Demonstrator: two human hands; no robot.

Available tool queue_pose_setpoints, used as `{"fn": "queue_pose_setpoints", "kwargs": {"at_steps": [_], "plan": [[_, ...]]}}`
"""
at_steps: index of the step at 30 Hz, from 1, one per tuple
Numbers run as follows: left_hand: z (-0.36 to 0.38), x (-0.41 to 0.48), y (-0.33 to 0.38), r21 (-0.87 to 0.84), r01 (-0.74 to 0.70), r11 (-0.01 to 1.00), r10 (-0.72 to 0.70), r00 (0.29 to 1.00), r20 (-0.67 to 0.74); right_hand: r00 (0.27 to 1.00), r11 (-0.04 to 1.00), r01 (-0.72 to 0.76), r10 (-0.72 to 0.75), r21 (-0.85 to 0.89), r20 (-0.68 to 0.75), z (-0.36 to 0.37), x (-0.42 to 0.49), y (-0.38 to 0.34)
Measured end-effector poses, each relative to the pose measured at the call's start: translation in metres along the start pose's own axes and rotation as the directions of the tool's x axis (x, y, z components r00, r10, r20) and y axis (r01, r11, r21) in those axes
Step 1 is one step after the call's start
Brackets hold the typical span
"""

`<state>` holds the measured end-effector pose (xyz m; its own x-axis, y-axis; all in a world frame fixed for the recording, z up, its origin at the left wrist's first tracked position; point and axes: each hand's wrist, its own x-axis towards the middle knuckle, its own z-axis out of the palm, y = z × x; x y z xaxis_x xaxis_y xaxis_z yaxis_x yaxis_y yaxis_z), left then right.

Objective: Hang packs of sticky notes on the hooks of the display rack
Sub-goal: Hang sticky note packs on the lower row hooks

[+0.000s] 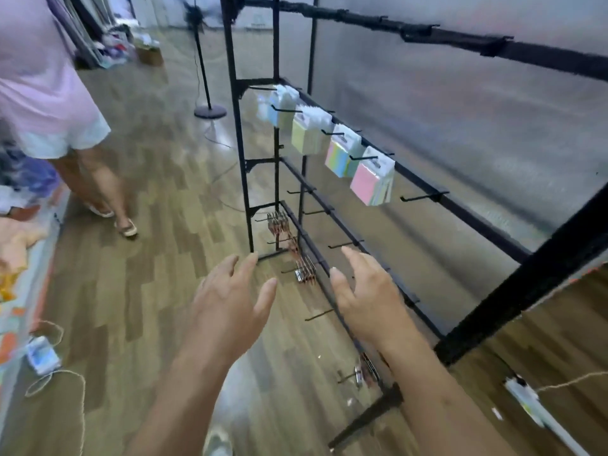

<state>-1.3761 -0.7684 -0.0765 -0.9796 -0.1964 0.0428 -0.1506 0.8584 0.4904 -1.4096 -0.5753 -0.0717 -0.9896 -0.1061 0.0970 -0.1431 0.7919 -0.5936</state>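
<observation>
Left hand (230, 301) and right hand (368, 297) are apart from each other, fingers spread and relaxed, gripping nothing, low in front of the black display rack (460, 205). We count 4 bunches of sticky note packs (371, 184) on neighbouring hooks of 1 rail: blue, yellow-green, striped pastel, pink. Header-card print is too blurred to read. Another person (42, 93) stands at left.

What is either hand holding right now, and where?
Nothing. The left hand and right hand are both open and empty in front of the display rack.
</observation>
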Motion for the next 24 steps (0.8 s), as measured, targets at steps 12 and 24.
{"fn": "queue_pose_setpoints", "kwargs": {"at_steps": [12,24], "plan": [[-0.02,0.26,-0.019,-0.123,-0.381,0.916,0.401,0.876,0.27,0.852,0.887,-0.445,0.461,0.124,-0.246,0.037,0.162,-0.037],[0.047,0.44,0.068,-0.427,-0.34,0.838,0.527,0.706,0.473,0.366,0.543,-0.602,0.839,0.585,-0.402,0.049,0.288,0.01]]}}
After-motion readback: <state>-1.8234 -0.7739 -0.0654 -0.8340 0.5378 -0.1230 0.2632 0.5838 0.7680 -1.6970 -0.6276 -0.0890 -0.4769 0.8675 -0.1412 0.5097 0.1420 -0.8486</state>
